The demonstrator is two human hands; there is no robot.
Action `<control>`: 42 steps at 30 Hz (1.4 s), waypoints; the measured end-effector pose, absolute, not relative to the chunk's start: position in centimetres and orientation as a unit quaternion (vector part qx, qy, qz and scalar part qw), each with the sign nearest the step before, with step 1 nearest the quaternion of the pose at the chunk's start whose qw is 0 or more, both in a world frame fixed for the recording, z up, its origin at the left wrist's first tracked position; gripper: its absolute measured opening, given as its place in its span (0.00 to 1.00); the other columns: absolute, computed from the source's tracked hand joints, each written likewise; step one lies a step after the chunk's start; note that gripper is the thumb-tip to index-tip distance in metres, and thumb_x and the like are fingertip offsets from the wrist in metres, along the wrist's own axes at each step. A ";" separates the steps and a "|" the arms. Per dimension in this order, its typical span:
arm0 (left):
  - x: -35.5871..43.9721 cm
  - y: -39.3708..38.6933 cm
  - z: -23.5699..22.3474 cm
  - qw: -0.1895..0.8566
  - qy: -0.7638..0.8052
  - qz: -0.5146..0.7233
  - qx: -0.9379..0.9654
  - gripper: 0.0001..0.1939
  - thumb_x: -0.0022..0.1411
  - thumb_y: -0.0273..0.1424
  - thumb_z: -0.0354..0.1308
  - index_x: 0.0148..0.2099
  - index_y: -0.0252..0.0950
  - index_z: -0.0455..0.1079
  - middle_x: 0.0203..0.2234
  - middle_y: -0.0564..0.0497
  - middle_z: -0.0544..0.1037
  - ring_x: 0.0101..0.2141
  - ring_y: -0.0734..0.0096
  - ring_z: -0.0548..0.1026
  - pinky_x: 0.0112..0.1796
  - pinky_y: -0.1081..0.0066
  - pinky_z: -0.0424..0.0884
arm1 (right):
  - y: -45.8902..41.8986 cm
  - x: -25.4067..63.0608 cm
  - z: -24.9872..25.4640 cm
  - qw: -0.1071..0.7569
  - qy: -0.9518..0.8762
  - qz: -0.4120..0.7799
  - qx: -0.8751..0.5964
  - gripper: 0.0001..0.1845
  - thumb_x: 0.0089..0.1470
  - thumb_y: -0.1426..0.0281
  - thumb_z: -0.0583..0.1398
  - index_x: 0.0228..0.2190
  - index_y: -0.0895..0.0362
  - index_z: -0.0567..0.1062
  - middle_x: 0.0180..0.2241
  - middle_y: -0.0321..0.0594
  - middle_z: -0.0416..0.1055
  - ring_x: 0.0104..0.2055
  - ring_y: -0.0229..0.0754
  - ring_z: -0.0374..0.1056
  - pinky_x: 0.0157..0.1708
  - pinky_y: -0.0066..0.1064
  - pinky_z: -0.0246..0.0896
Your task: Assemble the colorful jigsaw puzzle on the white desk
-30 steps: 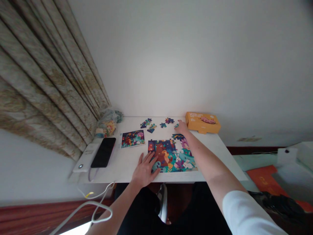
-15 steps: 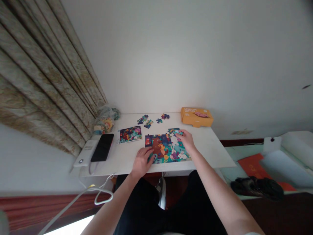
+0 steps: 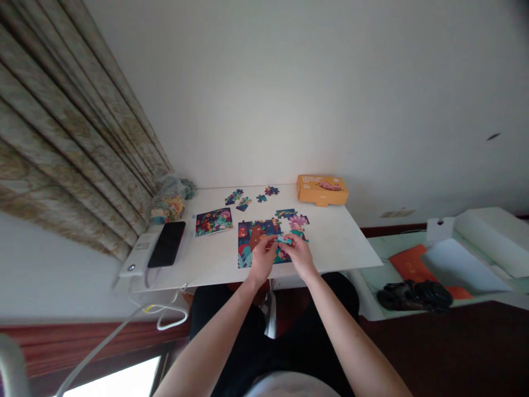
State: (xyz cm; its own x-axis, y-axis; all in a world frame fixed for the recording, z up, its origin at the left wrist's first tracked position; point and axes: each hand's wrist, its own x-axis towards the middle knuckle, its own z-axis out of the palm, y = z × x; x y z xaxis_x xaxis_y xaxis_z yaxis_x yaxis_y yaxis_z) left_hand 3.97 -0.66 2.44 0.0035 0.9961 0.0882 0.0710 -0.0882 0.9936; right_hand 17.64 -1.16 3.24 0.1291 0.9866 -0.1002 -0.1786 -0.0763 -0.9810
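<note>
Above the puzzle (image 3: 253, 234) near the desk's (image 3: 339, 242) front edge, left hand (image 3: 263, 258) and right hand (image 3: 301, 255) pinch one piece (image 3: 284, 239) between their fingertips.

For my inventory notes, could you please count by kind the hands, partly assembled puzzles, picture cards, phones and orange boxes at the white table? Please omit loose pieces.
Bare human hands: 2 (left hand, right hand)
Multicoloured, partly assembled jigsaw puzzle: 1
Rectangular printed picture card: 1
Black rectangular phone: 1
Orange cardboard box: 1
Total: 6
</note>
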 end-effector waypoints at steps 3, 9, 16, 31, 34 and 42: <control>4.2 -0.5 2.7 0.503 0.484 0.520 0.492 0.10 0.61 0.37 0.63 0.40 0.37 0.79 0.33 0.50 0.82 0.34 0.68 0.79 0.38 0.70 0.75 | -1.6 17.5 3.6 0.555 -0.386 0.540 -0.501 0.27 0.38 0.53 0.75 0.38 0.52 0.75 0.32 0.36 0.77 0.30 0.44 0.72 0.28 0.33 0.70; 4.5 -0.9 3.0 0.625 0.454 0.562 0.296 0.15 0.53 0.38 0.72 0.38 0.35 0.75 0.32 0.51 0.80 0.31 0.72 0.79 0.40 0.68 0.78 | -2.4 17.2 4.1 0.587 -0.359 0.544 -0.481 0.30 0.42 0.54 0.74 0.44 0.51 0.74 0.32 0.35 0.78 0.31 0.43 0.74 0.30 0.33 0.71; 5.2 -2.2 3.5 0.667 0.425 0.575 0.207 0.20 0.46 0.36 0.77 0.35 0.35 0.72 0.29 0.52 0.79 0.31 0.72 0.80 0.42 0.67 0.79 | -2.5 17.2 4.2 0.609 -0.337 0.540 -0.473 0.29 0.41 0.56 0.75 0.42 0.51 0.73 0.30 0.33 0.77 0.30 0.42 0.73 0.31 0.33 0.71; 1.4 3.1 7.8 0.371 0.425 0.252 0.786 0.13 0.65 0.23 0.54 0.43 0.38 0.81 0.39 0.50 0.84 0.40 0.66 0.80 0.45 0.70 0.74 | -2.7 20.4 4.0 0.481 -0.554 0.471 -0.490 0.22 0.53 0.56 0.68 0.46 0.52 0.78 0.32 0.37 0.76 0.35 0.44 0.74 0.37 0.35 0.71; 2.3 2.4 7.3 0.345 0.420 0.243 0.803 0.13 0.68 0.24 0.54 0.47 0.38 0.79 0.40 0.49 0.83 0.41 0.66 0.80 0.45 0.69 0.74 | -2.9 20.6 2.9 0.476 -0.566 0.432 -0.517 0.22 0.54 0.57 0.67 0.47 0.53 0.77 0.30 0.35 0.75 0.32 0.43 0.73 0.34 0.33 0.69; 4.1 0.0 3.3 0.094 0.462 0.200 0.859 0.18 0.72 0.38 0.56 0.60 0.39 0.71 0.59 0.41 0.74 0.61 0.52 0.71 0.65 0.47 0.59 | 4.1 24.7 1.1 0.487 -0.548 0.351 -0.583 0.17 0.49 0.58 0.68 0.38 0.55 0.80 0.33 0.42 0.81 0.36 0.47 0.76 0.38 0.36 0.71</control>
State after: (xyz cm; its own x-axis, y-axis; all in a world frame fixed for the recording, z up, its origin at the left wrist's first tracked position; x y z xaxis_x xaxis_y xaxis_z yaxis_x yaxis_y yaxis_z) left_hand 4.13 0.04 3.30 0.4928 0.8317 0.2559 0.7567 -0.5548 0.3458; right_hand 24.66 4.06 1.15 0.1532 0.9804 0.1235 0.2969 0.0735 -0.9521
